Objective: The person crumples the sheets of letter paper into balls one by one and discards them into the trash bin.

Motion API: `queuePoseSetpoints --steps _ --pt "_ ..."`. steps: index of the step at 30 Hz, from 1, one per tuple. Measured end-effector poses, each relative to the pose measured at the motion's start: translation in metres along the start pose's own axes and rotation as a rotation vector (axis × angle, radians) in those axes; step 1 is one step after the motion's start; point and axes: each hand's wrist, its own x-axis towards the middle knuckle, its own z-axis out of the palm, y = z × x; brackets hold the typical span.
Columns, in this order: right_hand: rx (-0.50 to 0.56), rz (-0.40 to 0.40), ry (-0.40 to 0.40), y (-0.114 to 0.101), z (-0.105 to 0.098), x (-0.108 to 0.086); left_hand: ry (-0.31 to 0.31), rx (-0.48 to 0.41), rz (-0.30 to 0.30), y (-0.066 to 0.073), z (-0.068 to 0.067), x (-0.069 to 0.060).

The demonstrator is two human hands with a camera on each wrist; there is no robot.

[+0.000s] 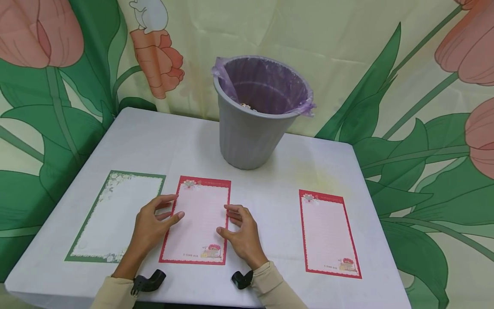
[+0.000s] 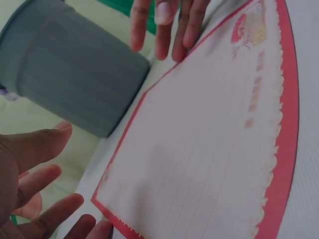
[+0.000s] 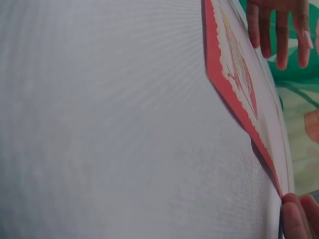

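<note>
- Red-bordered paper, pale pink inside: the middle sheet (image 1: 198,223) lies on the white-covered table (image 1: 275,201) near its front, between the two hands.
- The left hand (image 1: 152,223) is at the sheet's left long edge, thumb spread well away from the fingers and clamped on nothing; whether its fingertips actually touch the paper, I cannot tell.
- The right hand (image 1: 243,234) is at the opposite long edge, its thumb and fingers also apart in the head view; the right wrist view shows fingertips meeting the border, with no clear pinch.
- Handling, as I judge it: very light, thin and bendy, smooth enough to slide on the cloth, and easily creased or torn by a hard squeeze.
- Best hold, in my view: both long edges at about mid-height, thumb above and fingertips beneath, with even, gentle pressure. A corner alone would probably let the rest droop.
- Just left of it lies a green-bordered sheet (image 1: 115,210), partly behind the left hand; well apart on the right lies a matching red-bordered sheet (image 1: 328,234).
- Beyond the sheets stands a grey bin (image 1: 247,137) with a purple liner (image 1: 305,107) over its rim.
</note>
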Motion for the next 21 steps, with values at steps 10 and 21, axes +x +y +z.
queuePoseSetpoints --steps 10,21 --pt "0.013 -0.017 0.008 0.001 0.000 0.002 0.008 -0.054 -0.040 -0.004 -0.003 0.001" --pt "0.010 0.012 0.014 0.000 0.000 0.001 -0.043 -0.181 -0.037 -0.015 0.004 0.000"
